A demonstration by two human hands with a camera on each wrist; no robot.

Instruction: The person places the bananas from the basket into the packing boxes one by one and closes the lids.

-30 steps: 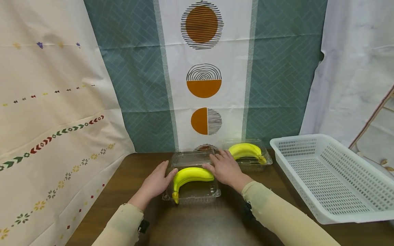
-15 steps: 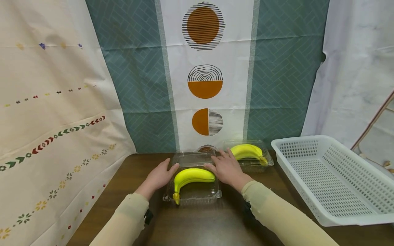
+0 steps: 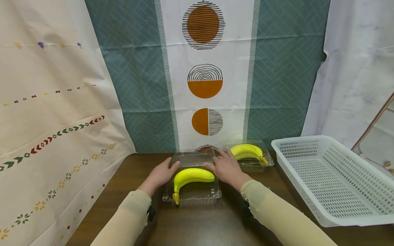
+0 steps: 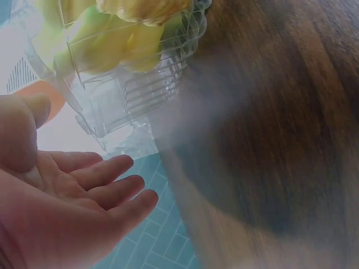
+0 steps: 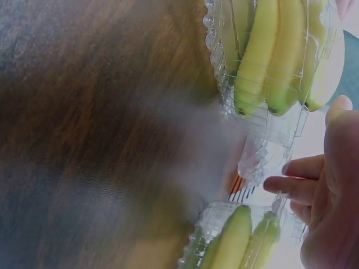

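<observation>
A bunch of yellow bananas [image 3: 192,175] sits in a clear plastic clamshell box [image 3: 200,200] on the table, its stem reaching the front left corner. The box's lid [image 3: 194,159] stands raised at the back. Beside the box's left rear corner is my left hand [image 3: 161,174], fingers extended and palm facing the box; in the left wrist view nothing lies in its palm. My right hand [image 3: 227,169] is at the right rear, thumb near the bananas' tip. Its fingers [image 5: 291,188] extend between this box and a second one in the right wrist view.
The second clear box [image 3: 270,162] with bananas [image 3: 246,151] stands behind my right hand, against the curtain. A white perforated basket [image 3: 320,198] takes up the right side of the dark wooden table [image 3: 197,225]. Hanging fabric [image 3: 138,85] encloses the back and sides.
My left hand has shifted slightly up and right, its thumb moving off the bananas' left end toward the lid. The right hand, bananas and boxes show hardly any movement.
</observation>
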